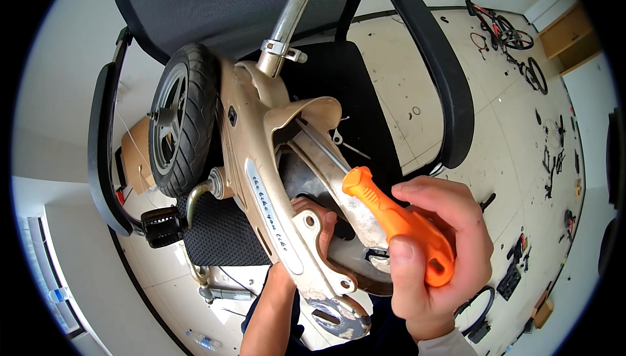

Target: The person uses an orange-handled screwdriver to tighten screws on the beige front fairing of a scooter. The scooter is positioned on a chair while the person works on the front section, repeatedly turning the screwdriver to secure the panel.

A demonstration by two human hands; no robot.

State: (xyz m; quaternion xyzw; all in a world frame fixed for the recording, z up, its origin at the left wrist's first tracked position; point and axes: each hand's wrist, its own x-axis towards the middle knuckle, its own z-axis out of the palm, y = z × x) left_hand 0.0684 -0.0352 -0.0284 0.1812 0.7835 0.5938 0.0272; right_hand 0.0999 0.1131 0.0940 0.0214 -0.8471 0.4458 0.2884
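Note:
A beige folding bike frame (251,144) rests across a black office chair, its chipped, open rear end toward me. In my right hand (466,242) is an orange-handled screwdriver (385,209), fingers and thumb closed round its handle. The long metal shaft slants up and left into the hollow under the frame's curved lip, where the tip is hard to see. My left hand (317,216) reaches under the near side of the frame and shows through its opening, fingers curled round the frame; part of it is hidden. A dark curved part (306,177) lies inside the opening.
A small wheel (186,121) stands left of the frame, above a crank and black pedal (163,227). The chrome seat post (291,20) rises at the back. Black armrests (443,75) flank the work. Bike parts and another bike (505,30) lie on the floor at right.

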